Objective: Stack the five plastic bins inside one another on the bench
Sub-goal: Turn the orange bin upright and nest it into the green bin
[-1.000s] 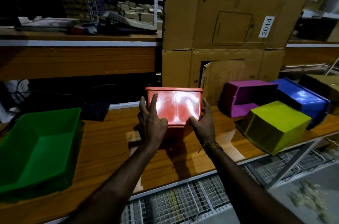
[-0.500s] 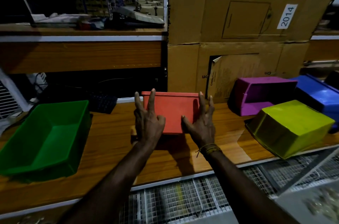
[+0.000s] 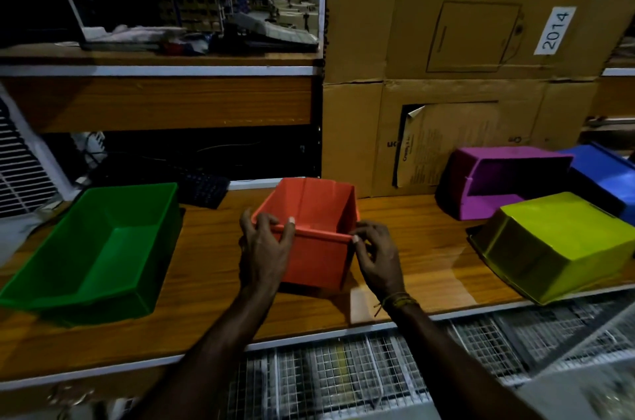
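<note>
Head view: the red bin [image 3: 311,230] is seen upright on the wooden table [image 3: 213,268], mouth up, held at its near rim by both hands. The left hand [image 3: 264,247] is closed over the near left corner, and the right hand [image 3: 378,251] is pinched on the near right corner. The green bin [image 3: 92,247] sits open to the left. The purple bin [image 3: 498,179] lies on its side, the blue bin [image 3: 604,175] beside it, and the yellow-green bin [image 3: 556,240] is overturned.
</note>
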A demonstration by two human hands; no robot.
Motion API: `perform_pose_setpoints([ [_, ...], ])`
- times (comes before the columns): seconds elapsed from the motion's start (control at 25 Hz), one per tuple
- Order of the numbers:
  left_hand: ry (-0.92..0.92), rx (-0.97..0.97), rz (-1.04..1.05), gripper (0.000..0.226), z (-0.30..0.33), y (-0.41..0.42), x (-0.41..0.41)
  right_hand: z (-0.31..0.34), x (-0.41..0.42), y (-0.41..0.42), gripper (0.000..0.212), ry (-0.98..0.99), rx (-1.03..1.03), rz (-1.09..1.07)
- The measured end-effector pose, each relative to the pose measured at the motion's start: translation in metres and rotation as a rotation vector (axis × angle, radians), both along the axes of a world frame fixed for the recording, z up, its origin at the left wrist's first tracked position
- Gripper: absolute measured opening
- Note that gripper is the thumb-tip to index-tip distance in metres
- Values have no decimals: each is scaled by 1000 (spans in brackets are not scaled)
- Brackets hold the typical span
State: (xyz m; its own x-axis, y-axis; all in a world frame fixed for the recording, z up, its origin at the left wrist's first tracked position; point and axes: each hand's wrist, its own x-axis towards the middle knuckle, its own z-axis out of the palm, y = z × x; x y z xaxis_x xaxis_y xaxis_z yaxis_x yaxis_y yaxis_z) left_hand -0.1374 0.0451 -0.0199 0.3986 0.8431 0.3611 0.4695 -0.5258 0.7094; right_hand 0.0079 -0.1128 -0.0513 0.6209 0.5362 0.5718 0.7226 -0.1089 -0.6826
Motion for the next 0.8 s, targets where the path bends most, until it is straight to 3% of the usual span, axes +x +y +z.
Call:
perform_pose_setpoints([
  [0.2,105,0,-92,36,-39,8,-18,-30,-12,-5,6,47,-86,97],
  [0.52,159,-96,-202,31,-61,37,-43,-48,-22,-3,17,-71,-307,193],
  [0.64,220,-73,-130,28,-54,46,-46,-44,-13,4,21,-178,-427,158],
  [0.72,353,10,9,23,-46,40,-45,-38,-12,12,23,-237,-495,127],
  [0.8,421,117,-5,23,-37,23,-40,-31,-18,24,23,-291,-519,103],
])
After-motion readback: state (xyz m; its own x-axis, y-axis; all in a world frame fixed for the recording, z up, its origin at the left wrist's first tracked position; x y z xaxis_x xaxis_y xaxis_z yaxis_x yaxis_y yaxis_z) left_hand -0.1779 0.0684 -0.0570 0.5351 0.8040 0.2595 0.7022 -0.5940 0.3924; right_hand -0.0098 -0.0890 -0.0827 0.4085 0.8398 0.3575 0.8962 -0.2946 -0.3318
